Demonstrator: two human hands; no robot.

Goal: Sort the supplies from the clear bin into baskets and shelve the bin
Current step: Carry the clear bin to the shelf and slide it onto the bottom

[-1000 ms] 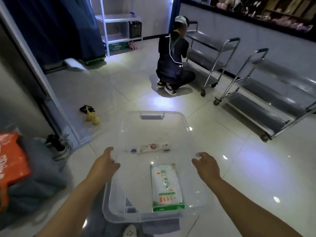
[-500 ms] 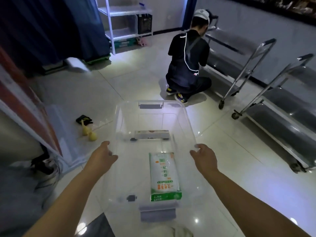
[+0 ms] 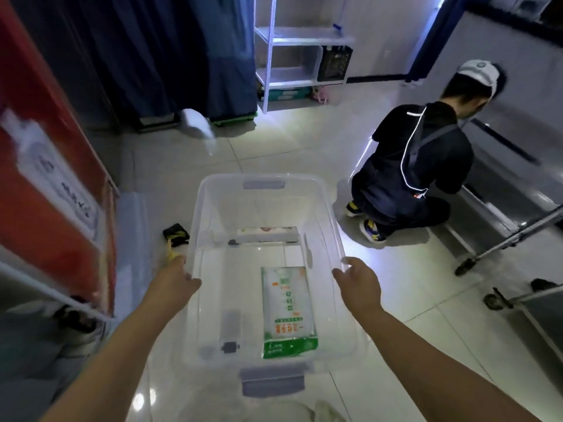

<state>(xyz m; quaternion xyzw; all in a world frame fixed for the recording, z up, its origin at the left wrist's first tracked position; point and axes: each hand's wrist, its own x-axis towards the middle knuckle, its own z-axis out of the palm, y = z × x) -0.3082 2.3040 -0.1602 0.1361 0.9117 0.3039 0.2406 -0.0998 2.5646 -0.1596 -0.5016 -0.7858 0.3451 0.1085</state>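
Glossy pale floor tiles (image 3: 274,141) run back to a white metal shelving unit (image 3: 292,53), probably where the bin is headed. Both hands carry the clear plastic storage bin (image 3: 332,226) by its long rims, one per side, which keeps it level: the left hand (image 3: 173,284) and right hand (image 3: 358,283) each curl over an edge. A green-and-white flat packet (image 3: 288,312) lies on its floor, so sorting seems unfinished. Another person in dark clothes (image 3: 417,172) kneels nearby.
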